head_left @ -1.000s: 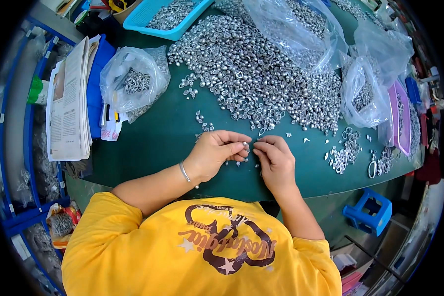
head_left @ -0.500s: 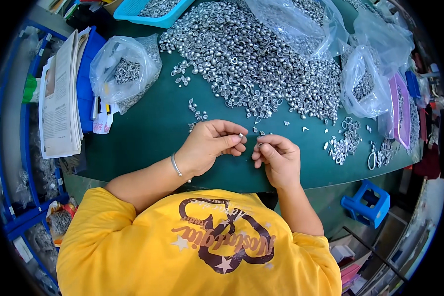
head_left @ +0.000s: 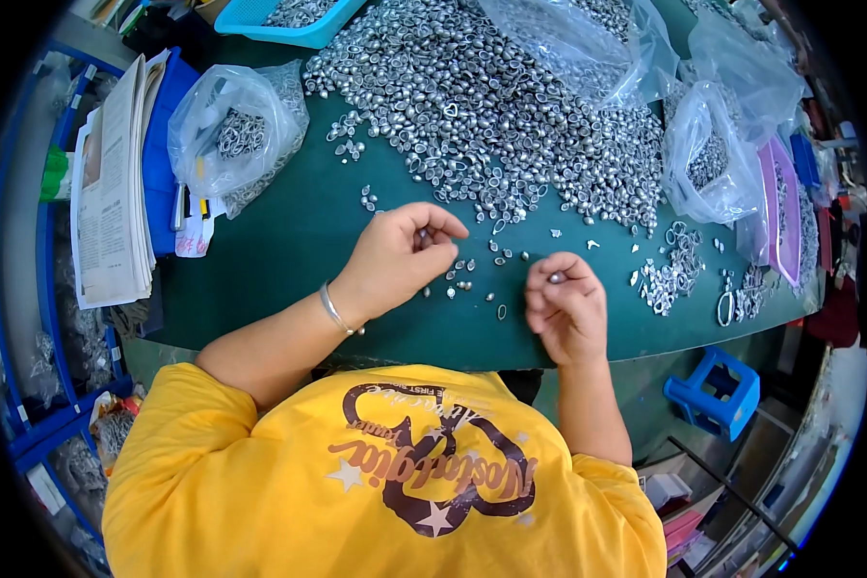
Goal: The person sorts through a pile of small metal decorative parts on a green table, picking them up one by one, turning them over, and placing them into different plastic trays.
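My right hand is raised over the near part of the green table, fingers curled in around a small rounded silver metal piece. To its left, my left hand is bent over the tabletop with thumb and fingers drawn together. Small grey metal bits show inside its curled fingers, partly hidden. Between and below the hands lie several loose metal pieces, some ring-shaped. Beyond them spreads a big heap of similar silver pieces.
A plastic bag of metal parts and a stack of papers stand at left. On the right are another filled bag, a pink tray and a small pile of parts. A blue stool stands below the table edge.
My hands have moved apart: the left went up and left, the right to the right and slightly down. Loose pieces that were hidden behind them now show between them.
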Available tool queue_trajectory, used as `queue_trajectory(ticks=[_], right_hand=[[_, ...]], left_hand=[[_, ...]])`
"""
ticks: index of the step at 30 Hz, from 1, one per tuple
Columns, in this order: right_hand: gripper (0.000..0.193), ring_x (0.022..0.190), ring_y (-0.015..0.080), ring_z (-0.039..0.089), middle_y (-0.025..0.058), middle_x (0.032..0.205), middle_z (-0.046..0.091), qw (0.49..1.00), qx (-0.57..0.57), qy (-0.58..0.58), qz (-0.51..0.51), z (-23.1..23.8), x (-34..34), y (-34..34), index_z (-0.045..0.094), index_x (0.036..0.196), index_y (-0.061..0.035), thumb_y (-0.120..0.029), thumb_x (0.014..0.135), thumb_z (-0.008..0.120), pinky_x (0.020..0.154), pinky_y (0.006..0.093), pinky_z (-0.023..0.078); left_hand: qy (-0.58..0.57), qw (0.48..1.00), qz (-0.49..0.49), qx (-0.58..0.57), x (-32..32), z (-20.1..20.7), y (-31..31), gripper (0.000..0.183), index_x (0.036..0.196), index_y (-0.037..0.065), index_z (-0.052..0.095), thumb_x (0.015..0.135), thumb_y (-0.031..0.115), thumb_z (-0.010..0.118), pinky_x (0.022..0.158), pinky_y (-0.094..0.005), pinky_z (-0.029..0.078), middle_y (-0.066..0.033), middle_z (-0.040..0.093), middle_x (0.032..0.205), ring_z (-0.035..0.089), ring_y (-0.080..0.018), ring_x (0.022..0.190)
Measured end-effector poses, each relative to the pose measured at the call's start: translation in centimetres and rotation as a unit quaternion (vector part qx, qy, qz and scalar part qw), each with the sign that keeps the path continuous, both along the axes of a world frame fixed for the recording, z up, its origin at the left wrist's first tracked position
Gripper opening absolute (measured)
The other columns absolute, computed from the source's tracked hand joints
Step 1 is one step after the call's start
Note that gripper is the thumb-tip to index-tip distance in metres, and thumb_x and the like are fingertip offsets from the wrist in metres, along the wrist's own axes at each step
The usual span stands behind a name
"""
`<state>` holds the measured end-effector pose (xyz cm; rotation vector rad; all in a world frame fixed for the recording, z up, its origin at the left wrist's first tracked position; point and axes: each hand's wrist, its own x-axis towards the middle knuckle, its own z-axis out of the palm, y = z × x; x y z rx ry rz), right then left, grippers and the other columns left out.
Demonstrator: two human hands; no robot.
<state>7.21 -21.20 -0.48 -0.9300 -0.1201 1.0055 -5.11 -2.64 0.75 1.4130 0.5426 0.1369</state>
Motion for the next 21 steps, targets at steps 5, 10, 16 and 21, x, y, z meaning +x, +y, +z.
queue_trajectory(ticks=[5, 10, 16, 21], right_hand=[[0.003, 0.054, 0.0113, 0.049, 0.0021, 0.062, 0.051, 0.827, -0.234, -0.511, -0.003, 0.2, 0.7, 0.6, 0.064, 0.080, -0.0016, -0.001, 0.077, 0.064, 0.049, 0.0239, 0.039], [0.007, 0.062, 0.0263, 0.055, 0.0082, 0.066, 0.053, 0.626, -0.266, -0.732, 0.032, -0.1, 0.4, 2.5, 0.065, 0.079, -0.0053, -0.004, 0.072, 0.066, 0.054, 0.0340, 0.045], [0.008, 0.059, 0.0182, 0.051, 0.0048, 0.067, 0.052, 0.774, -0.217, -0.595, 0.034, 0.0, 0.8, 2.3, 0.065, 0.080, -0.0045, -0.002, 0.073, 0.066, 0.052, 0.0291, 0.040], [0.005, 0.059, 0.0064, 0.038, -0.0027, 0.068, 0.048, 0.939, -0.074, -0.332, 0.053, -0.1, 1.9, 0.9, 0.065, 0.082, -0.0009, -0.001, 0.077, 0.065, 0.055, 0.0193, 0.031]], left_hand=[[-0.119, 0.880, -0.077, 0.453, 2.4, -1.0, -0.5, 0.007, 0.078, 0.005, 0.064, 0.071, 0.003, 0.066, 0.053, -0.0270, 0.043, -0.0053, 0.050, 0.070, 0.053, -0.0166, 0.062], [-0.124, 0.822, -0.113, 0.544, 3.5, -2.7, -0.7, 0.008, 0.075, 0.006, 0.063, 0.068, 0.004, 0.067, 0.058, -0.0322, 0.046, -0.0064, 0.050, 0.071, 0.054, -0.0236, 0.067], [-0.102, 0.837, -0.102, 0.528, 3.0, -2.4, -0.8, 0.008, 0.074, 0.006, 0.062, 0.068, 0.002, 0.065, 0.058, -0.0326, 0.046, -0.0071, 0.051, 0.072, 0.055, -0.0245, 0.068], [-0.127, 0.843, -0.086, 0.516, 3.5, -1.8, -0.9, 0.011, 0.078, 0.006, 0.063, 0.069, 0.001, 0.065, 0.058, -0.0330, 0.046, -0.0071, 0.050, 0.072, 0.055, -0.0246, 0.068]])
